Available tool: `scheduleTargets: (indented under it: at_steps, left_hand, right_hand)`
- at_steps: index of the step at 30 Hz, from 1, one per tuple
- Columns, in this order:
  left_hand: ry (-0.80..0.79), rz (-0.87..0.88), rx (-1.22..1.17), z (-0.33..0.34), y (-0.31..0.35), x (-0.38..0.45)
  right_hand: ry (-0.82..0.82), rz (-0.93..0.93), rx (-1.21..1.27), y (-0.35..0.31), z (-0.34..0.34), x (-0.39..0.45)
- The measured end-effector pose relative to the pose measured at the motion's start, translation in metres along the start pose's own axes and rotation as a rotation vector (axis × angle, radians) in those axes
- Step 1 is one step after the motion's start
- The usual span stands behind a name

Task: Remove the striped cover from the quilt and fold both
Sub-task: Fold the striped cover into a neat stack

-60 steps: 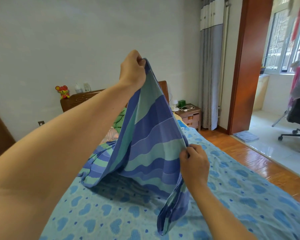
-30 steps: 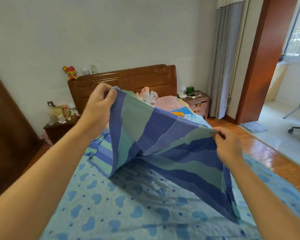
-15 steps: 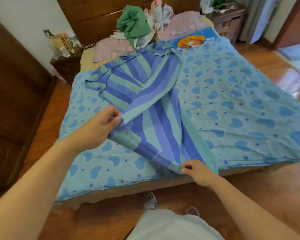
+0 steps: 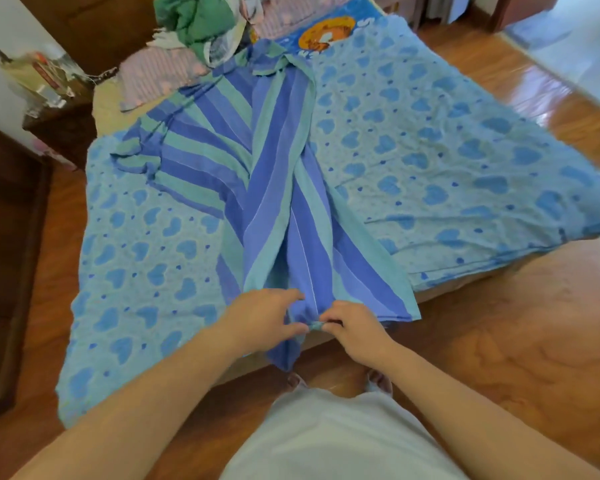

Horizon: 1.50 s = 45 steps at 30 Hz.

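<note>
The striped cover [image 4: 274, 188], in blue and teal bands, lies stretched lengthwise down the bed, folded over itself and bunched on its left side. It rests on a light blue heart-print sheet or quilt [image 4: 430, 161] spread across the bed. At the foot edge my left hand [image 4: 260, 320] and my right hand [image 4: 354, 332] sit close together, both pinching the cover's near end, where a corner hangs over the bed edge.
A heap of green, pink and white clothes [image 4: 201, 22] and a cartoon pillow [image 4: 326, 36] lie at the head of the bed. A cluttered dark nightstand [image 4: 56, 109] stands at the left. Wooden floor [image 4: 499, 341] surrounds the bed; my feet are at the foot edge.
The cover, held up in the air earlier, has been laid down along the bed. My left hand has come in from the left and now meets my right hand at the near end.
</note>
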<state>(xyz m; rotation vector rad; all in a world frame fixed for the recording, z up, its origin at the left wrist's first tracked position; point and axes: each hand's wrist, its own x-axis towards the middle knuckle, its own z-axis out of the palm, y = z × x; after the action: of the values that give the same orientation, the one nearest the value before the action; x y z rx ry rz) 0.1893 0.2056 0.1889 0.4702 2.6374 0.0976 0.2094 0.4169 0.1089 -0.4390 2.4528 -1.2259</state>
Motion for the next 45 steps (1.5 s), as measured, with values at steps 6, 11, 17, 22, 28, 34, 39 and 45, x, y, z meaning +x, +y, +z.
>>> scheduleTargets:
  at_steps: [6,11,17,22,28,34,39,45]
  left_hand:
    - [0.115,-0.128,-0.111,0.032,0.027,0.018]
    - [0.363,-0.346,-0.26,0.04,0.034,0.012]
    - [0.343,-0.19,-0.489,-0.008,0.04,0.009]
    - [0.43,-0.19,-0.269,-0.093,0.058,0.003]
    - [0.559,-0.211,-0.103,-0.155,0.073,0.001]
    - [0.601,-0.197,-0.088,-0.18,0.082,0.009]
    - [0.593,-0.178,-0.114,-0.179,0.086,0.01]
    - [0.607,-0.179,-0.15,-0.182,0.078,0.005]
  right_hand:
    - [0.048,-0.079,-0.015,-0.012,-0.016,0.001]
    - [0.224,-0.078,0.023,-0.018,-0.016,-0.001]
    - [0.338,-0.062,0.218,-0.008,-0.008,-0.003]
    - [0.299,0.23,0.047,0.04,0.022,-0.009]
    - [0.14,0.636,0.402,0.071,0.044,-0.027]
    - [-0.047,0.601,0.816,0.049,0.063,-0.028]
    - [0.179,0.698,1.301,0.05,0.053,-0.023]
    - [0.398,0.759,1.449,0.073,0.033,-0.018]
